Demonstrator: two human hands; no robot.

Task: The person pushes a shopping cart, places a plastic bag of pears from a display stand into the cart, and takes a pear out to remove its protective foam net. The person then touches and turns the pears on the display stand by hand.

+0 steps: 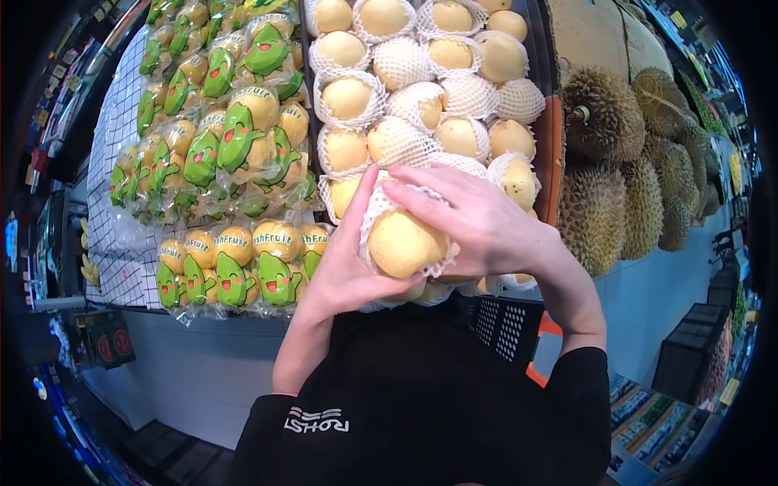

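One yellow fruit (405, 245) is held between the left hand (342, 263) and the right hand (480, 217), both closed around it, above the near part of the box (553, 162). Its white foam net (372, 220) is on round the sides; the near end remains uncovered. Other netted fruit (344, 97) already lie in rows.

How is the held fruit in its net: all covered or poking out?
Poking out: the yellow fruit shows bare beyond the white net, between the left hand and right hand.
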